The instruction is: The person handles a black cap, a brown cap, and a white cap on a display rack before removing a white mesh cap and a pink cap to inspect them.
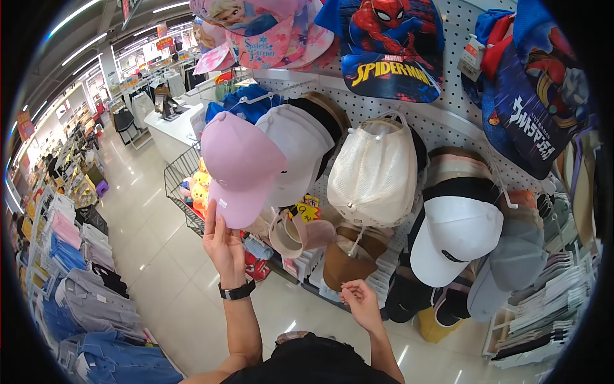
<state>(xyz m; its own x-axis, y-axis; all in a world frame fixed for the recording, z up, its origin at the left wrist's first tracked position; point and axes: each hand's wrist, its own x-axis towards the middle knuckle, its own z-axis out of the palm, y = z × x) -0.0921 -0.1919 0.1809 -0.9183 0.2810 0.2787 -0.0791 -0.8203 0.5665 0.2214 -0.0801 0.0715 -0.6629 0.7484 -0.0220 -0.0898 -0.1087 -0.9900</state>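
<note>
A pink baseball cap (240, 157) hangs at the front of a row of caps, its brim pointing down toward me. My left hand (225, 246), with a black watch (236, 292) on the wrist, has its fingers on the lower edge of that brim. Right behind the pink cap is a white cap (295, 144). My right hand (362, 306) is held low, fingers curled together with nothing showing in them. Its fingertips are close to the brim of a brown cap (348, 264). Left of this one are pale pink visors (288, 235).
A cream mesh cap (372, 169) and a white cap with a dark logo (455, 237) hang on the pegboard (470, 112). Spider-Man (390, 48) and Ultraman caps (534, 115) are above. A wire basket (182, 185) holds plush toys. Clothes racks (96, 301) line the left.
</note>
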